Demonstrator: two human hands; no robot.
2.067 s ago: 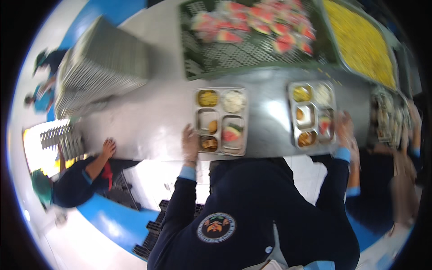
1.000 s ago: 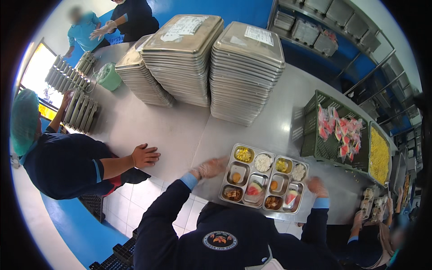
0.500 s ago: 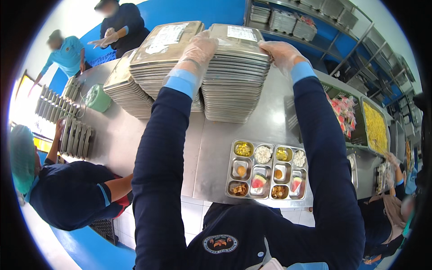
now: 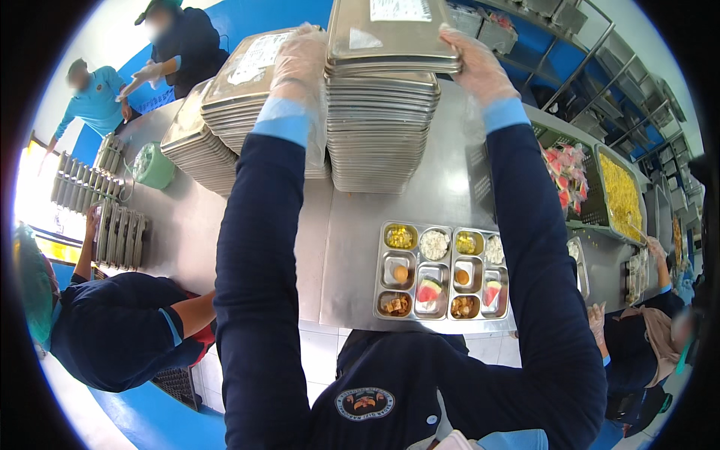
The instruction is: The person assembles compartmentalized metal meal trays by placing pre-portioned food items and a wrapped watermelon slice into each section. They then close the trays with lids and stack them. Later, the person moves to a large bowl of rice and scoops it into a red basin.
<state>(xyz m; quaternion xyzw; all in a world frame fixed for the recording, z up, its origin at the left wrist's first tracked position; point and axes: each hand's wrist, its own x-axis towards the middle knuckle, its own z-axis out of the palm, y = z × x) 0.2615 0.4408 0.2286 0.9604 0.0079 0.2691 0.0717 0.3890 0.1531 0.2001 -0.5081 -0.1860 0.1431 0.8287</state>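
The clear-gloved left hand (image 4: 298,66) and clear-gloved right hand (image 4: 480,67) grip opposite edges of a bundle of flat, rectangular, round-cornered silver metal lids (image 4: 409,43) (white paper label on top), over a tall matching metal stack (image 4: 382,135).

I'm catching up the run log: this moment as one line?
left hand: holds metal lids | right hand: holds same lids | filled trays: adjacent on table
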